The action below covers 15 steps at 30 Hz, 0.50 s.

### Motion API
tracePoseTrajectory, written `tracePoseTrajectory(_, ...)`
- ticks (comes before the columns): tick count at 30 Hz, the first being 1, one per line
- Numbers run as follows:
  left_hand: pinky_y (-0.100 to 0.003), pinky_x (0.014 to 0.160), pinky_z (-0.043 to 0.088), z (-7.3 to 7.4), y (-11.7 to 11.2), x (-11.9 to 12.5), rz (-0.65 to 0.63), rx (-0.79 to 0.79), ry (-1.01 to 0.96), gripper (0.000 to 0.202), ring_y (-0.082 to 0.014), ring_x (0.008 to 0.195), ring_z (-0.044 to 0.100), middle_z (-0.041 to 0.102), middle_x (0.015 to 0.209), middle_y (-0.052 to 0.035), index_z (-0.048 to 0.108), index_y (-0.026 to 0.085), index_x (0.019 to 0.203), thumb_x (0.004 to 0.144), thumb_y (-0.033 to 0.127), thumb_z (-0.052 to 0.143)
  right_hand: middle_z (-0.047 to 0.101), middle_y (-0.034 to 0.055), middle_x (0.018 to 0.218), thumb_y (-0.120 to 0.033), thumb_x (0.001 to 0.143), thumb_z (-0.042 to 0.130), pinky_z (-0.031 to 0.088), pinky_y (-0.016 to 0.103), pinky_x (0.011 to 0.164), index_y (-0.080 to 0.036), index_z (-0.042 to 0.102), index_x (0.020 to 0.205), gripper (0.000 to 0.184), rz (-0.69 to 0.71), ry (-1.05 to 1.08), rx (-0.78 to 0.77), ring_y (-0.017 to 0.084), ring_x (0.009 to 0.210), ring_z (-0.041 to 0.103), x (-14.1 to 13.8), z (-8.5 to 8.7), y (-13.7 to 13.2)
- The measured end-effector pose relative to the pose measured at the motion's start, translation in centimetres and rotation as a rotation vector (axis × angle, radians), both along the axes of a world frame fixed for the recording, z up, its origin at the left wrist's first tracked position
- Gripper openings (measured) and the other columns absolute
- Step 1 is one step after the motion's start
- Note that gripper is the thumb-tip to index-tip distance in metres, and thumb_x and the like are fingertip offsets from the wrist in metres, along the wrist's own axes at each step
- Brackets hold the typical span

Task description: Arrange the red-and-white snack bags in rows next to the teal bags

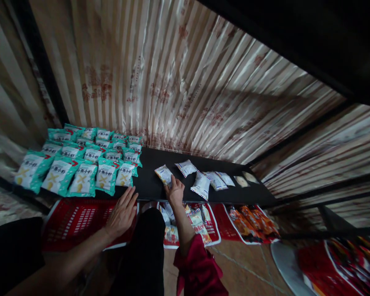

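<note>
On the black shelf (148, 158), my right hand (174, 192) pinches the near corner of a small white-and-yellow snack bag (163, 173). Other pale snack bags (201, 185) lie loosely just right of it, some overlapping. My left hand (123, 213) is at the shelf's front edge, fingers stretched out and holding nothing. Beside its fingertips stand teal-and-white snack bags (83, 179), packed in several rows over the left part of the shelf.
Below the shelf sit a red basket (57, 230) on the left, another red basket (216, 228) with pale bags, and orange packets (249, 220) in a third. Two small clear packets (241, 181) lie at the shelf's right end. Striped sheeting (172, 74) hangs behind.
</note>
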<state>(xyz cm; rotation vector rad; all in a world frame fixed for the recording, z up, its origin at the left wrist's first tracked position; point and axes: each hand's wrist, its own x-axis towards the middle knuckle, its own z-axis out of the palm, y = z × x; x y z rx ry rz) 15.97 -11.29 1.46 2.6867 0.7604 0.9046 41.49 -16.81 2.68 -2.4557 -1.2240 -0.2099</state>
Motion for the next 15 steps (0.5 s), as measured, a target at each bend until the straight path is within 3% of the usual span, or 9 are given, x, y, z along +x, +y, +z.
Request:
tracePoseTrajectory(9,-0.039,0.109,0.035,1.4,-2.9,4.6,0.075,-0.473,-0.136,0.039,-0.0212,0.131,0.041,0.044,0.142,-0.0121,0.054,0.014,0.121,0.088,0.024,0.035,0.054,0.0173,0.113,-0.035,0.080,0.056,0.039,0.038,0.092,-0.013,0.047,0.131,0.056,0.024,0.138,0.001,0.029,0.104,0.051,-4.1,1.7,-0.1)
tracePoseTrajectory(15,-0.035,0.102,0.040,2.3,-3.1,8.8,0.287,-1.083,-0.353,0.041,-0.0221,0.119,0.054,0.052,0.134,-0.0157,0.051,0.013,0.122,0.083,0.025,0.050,0.058,0.0149,0.105,-0.036,0.080,0.056,0.043,0.036,0.086,-0.014,0.049,0.129,0.054,0.015,0.278,0.052,0.027,0.098,0.057,-5.2,3.3,-1.3)
